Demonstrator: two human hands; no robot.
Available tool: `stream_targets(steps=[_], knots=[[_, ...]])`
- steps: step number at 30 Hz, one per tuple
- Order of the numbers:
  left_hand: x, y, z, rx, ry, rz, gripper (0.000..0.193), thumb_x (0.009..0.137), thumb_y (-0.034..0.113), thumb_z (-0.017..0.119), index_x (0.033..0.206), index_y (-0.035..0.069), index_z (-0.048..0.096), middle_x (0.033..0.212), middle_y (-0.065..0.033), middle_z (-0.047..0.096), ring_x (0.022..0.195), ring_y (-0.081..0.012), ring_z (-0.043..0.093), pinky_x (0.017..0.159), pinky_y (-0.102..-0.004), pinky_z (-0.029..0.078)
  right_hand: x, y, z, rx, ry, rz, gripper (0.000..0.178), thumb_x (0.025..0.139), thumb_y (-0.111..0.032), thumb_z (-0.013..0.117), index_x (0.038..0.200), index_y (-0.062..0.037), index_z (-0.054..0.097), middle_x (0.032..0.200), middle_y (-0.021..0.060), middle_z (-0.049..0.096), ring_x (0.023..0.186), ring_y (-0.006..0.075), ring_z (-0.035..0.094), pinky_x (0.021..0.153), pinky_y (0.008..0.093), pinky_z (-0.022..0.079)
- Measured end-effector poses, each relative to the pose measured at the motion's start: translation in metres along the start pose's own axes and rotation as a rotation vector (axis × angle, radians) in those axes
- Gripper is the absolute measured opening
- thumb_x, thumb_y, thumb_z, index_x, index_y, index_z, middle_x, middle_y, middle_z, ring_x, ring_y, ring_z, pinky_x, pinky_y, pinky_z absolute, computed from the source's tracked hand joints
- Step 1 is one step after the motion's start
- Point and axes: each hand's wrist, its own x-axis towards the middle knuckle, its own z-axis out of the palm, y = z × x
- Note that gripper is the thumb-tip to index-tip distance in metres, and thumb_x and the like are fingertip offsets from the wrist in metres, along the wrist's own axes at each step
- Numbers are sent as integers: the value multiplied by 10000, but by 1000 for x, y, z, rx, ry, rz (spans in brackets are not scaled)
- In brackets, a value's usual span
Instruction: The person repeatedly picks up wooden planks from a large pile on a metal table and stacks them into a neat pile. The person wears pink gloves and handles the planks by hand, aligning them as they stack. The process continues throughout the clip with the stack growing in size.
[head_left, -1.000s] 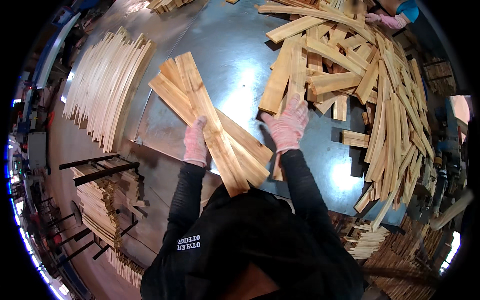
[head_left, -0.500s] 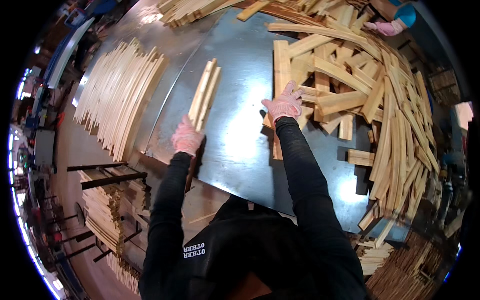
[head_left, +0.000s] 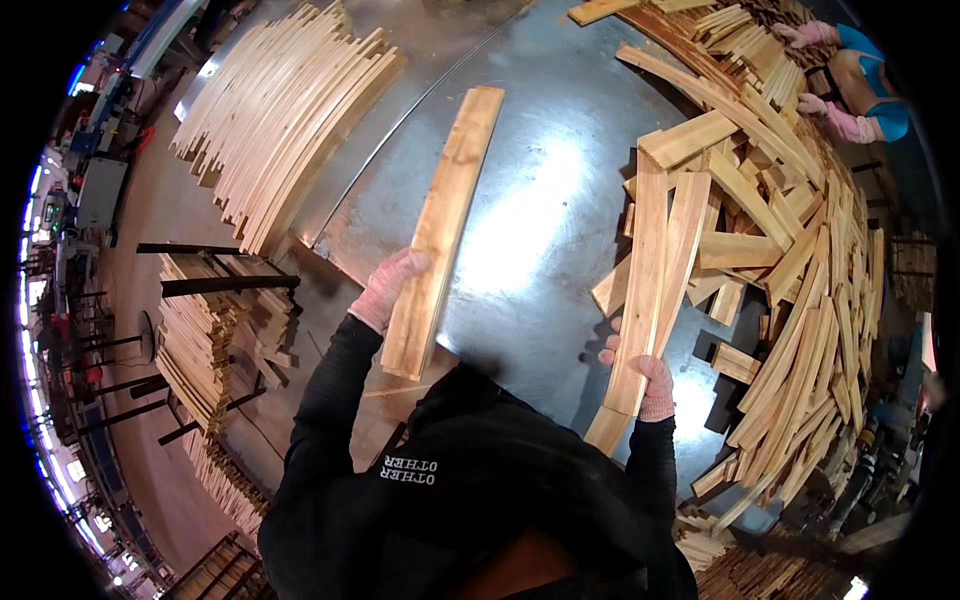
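Observation:
My left hand [head_left: 390, 285], in a pink glove, grips a long wooden board [head_left: 445, 220] by its left edge near the lower end. The board slants over the metal table with its broad face up; whether other pieces lie under it is hidden. At the right, my right hand [head_left: 655, 385], gloved in pink too, is closed around another long board [head_left: 645, 270], thumb on the right edge and fingertips showing at the left. A second board [head_left: 685, 235] leans alongside it, and the end of a further piece [head_left: 605, 432] shows below.
A heap of loose boards [head_left: 745, 250] covers the table's right side. Light wooden strips [head_left: 290, 120] lie in a row at the far left. Below them stands a black rack [head_left: 215, 287] with stacked wood. A co-worker's gloved hands [head_left: 845, 122] are at the far right.
My right hand has moved from the heap toward me and now grips a board. The wood in my left hand has turned, showing its broad face. The view has shifted.

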Motion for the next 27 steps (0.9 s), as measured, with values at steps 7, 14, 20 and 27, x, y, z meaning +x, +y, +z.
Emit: stream_targets(steps=[7,14,20,27], knots=[[38,-45,38,-1172,-722,-19,803,878,520,715,1414,9,404,1042,-112,586,937,-226,655,829,-372,601,15,36,1,-344,78,27,546,811,-59,715,1313,31,519,1083,106,673,932,215,675,852,352,580],[42,-45,14,-1026,-600,37,708,897,573,651,1329,23,543,1063,-186,616,896,-295,639,777,-401,567,70,111,85,-695,-49,-10,741,766,-11,632,1455,-69,366,999,56,608,867,126,606,747,271,538],[81,-31,-103,12,-24,240,421,967,367,633,1252,57,624,1091,-134,686,966,-225,671,794,-371,561,225,199,176,-1645,-401,-523,430,896,-86,586,1317,-37,521,1115,101,669,918,247,682,897,347,555],[40,49,-216,1027,905,389,259,943,276,599,1009,51,708,940,-170,711,877,-333,689,754,-408,540,281,271,328,-511,-68,17,802,804,-135,742,1479,-28,323,1152,123,676,1053,215,657,958,342,522]])
